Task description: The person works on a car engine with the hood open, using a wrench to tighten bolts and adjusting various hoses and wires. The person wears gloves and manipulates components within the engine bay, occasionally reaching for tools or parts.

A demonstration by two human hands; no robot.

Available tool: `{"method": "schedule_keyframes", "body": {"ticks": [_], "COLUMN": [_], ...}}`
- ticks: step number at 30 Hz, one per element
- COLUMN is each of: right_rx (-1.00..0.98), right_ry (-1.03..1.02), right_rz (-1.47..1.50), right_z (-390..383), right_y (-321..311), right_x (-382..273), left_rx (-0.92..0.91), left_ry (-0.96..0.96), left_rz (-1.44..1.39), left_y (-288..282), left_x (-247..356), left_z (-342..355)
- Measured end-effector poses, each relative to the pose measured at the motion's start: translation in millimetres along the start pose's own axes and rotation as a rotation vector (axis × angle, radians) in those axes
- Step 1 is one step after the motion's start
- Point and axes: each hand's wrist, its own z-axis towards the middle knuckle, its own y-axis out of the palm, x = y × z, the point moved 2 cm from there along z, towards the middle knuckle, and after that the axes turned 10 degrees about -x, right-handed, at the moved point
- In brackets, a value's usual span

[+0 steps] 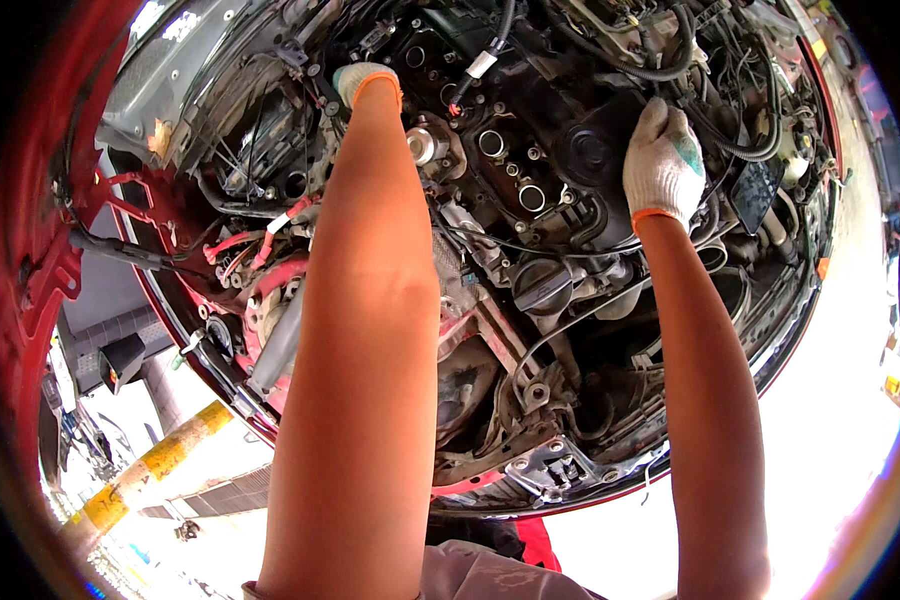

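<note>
Both my hands wear whitish knit work gloves with orange cuffs and green patches. My left hand [368, 84] reaches deep into the engine bay at the far left of the engine. Its fingers are hidden behind the wrist and glove, so what they touch does not show. At the right, my right hand [664, 165] is closed on the right edge of a black plastic engine cover [600, 120], which has a round moulded part. Beside the cover, the engine [510, 172] lies exposed, with several bright ringed holes. A black round cap [542, 287] sits nearer to me.
Loose black hoses [670, 65] and a cable with a white tag [481, 65] cross the far side. Red cables [275, 230] lie left of my forearm. The red bodywork [45, 240] rises at the left. A yellow post [155, 465] stands at lower left.
</note>
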Motion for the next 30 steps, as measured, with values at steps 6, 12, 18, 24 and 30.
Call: {"method": "schedule_keyframes", "body": {"ticks": [6, 12, 18, 24, 30], "right_rx": [0.091, 0.166, 0.208, 0.236, 0.277], "right_ry": [-0.194, -0.042, -0.208, -0.107, -0.106], "right_rz": [-0.24, 0.004, -0.093, 0.05, 0.044], "right_z": [5.5, 1.8, -5.3, -7.3, -5.6], "right_y": [14.2, 5.3, -3.6, -2.1, -6.0], "right_x": [9.7, 7.2, -0.1, -6.0, -4.2], "left_rx": [0.078, 0.055, 0.088, 0.092, -0.027], "left_ry": [-0.172, -0.077, -0.019, -0.015, 0.006], "left_rz": [-0.204, 0.097, 0.261, 0.276, 0.407], "left_y": [-7.0, -15.7, -12.1, -3.9, -9.8], "left_x": [-12.4, -10.2, -1.0, -24.5, -46.8], "left_z": [15.5, 3.7, -26.9, 18.7, 78.4]}}
